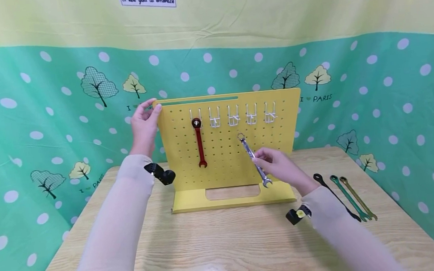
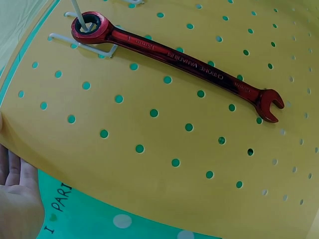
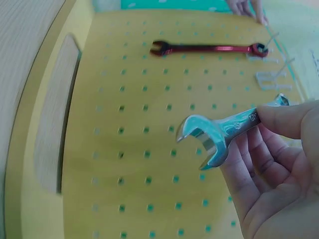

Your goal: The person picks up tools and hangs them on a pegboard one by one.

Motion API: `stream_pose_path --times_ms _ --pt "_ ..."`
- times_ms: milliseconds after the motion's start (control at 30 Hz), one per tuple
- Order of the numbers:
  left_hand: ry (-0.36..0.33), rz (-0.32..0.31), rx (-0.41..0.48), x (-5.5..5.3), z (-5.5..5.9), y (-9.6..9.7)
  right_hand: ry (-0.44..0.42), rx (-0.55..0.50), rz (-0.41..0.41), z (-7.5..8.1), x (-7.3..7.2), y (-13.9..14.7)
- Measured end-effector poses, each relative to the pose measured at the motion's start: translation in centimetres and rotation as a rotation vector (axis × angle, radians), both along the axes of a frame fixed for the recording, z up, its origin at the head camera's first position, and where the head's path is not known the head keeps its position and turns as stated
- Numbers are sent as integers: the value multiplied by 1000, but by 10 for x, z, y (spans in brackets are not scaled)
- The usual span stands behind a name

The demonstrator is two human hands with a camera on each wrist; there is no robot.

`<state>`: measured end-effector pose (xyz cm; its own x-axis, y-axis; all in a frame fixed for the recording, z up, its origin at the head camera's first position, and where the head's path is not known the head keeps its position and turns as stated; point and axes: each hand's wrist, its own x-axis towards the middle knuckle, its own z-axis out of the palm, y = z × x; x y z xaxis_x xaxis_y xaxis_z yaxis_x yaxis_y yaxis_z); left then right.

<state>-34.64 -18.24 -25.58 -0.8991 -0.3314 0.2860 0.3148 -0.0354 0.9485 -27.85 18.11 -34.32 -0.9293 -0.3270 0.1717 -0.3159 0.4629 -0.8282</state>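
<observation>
A yellow pegboard (image 1: 227, 160) stands upright on the table, its top left corner pinched by my left hand (image 1: 145, 126), thumb in front. From the leftmost white hook hangs a red combination wrench (image 1: 200, 147) by its ring end, open jaw down; the left wrist view shows the red wrench (image 2: 174, 59) close up. My right hand (image 1: 275, 165) holds a silver combination wrench (image 1: 253, 156) by the shank, in front of the board. Its ring end points up and left, below the middle hooks. In the right wrist view, the silver wrench's open end (image 3: 212, 134) faces the camera.
Several white wire hooks (image 1: 233, 119) line the upper board. On the table's right lie a black wrench (image 1: 336, 196), a green wrench (image 1: 349, 197) and a gold wrench (image 1: 358, 198), side by side under the right forearm's outer side. A patterned cloth (image 1: 211, 67) hangs behind the wooden table (image 1: 219, 247).
</observation>
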Motion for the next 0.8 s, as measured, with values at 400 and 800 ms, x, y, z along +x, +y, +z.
stream_pose_path --times_ms 400,800 --pt "4 0 -3 0 -1 0 19 -140 54 17 -1 -44" --pt "10 7 -6 1 -1 0 18 -226 79 21 -9 -69"
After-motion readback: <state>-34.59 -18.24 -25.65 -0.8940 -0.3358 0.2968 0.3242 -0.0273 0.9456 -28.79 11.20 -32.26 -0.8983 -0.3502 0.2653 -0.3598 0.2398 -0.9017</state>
